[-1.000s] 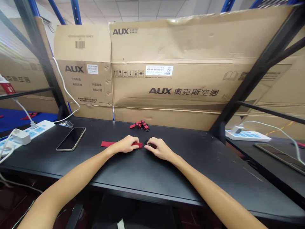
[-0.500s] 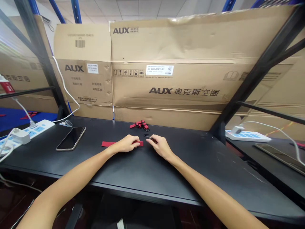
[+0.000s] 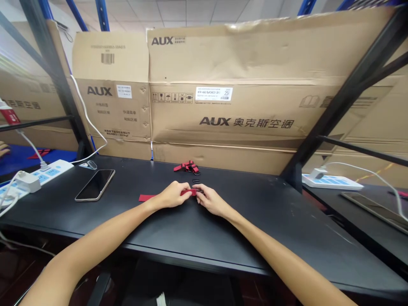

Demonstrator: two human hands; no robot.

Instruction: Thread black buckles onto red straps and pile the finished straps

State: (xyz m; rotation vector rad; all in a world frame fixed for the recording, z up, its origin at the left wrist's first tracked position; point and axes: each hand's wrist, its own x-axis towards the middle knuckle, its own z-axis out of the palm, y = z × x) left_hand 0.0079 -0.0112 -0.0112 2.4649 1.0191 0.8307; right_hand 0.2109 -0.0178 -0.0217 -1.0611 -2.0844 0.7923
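My left hand (image 3: pixel 176 194) pinches a red webbing strap (image 3: pixel 147 197) near its right end; the strap's other end trails out to the left on the black table. My right hand (image 3: pixel 210 199) is closed on a small black buckle (image 3: pixel 200 191), mostly hidden by the fingers, right at the strap's tip. Whether the strap passes through it I cannot tell. Just beyond the fingertips lies another black buckle (image 3: pixel 196 181). Farther back rests a bunch of red straps (image 3: pixel 187 167) with black fittings.
A smartphone (image 3: pixel 95 185) lies on the left of the table (image 3: pixel 248 238), beside a white power strip (image 3: pixel 59 170) with cables. Cardboard (image 3: pixel 248 144) walls the back edge. Dark metal posts rise on both sides. Another person's hand (image 3: pixel 4 148) shows at far left.
My left hand has carried the strap slightly right, and its end now meets the buckle in my right hand. My right hand has shifted a little left. Another person's hand has appeared at far left.
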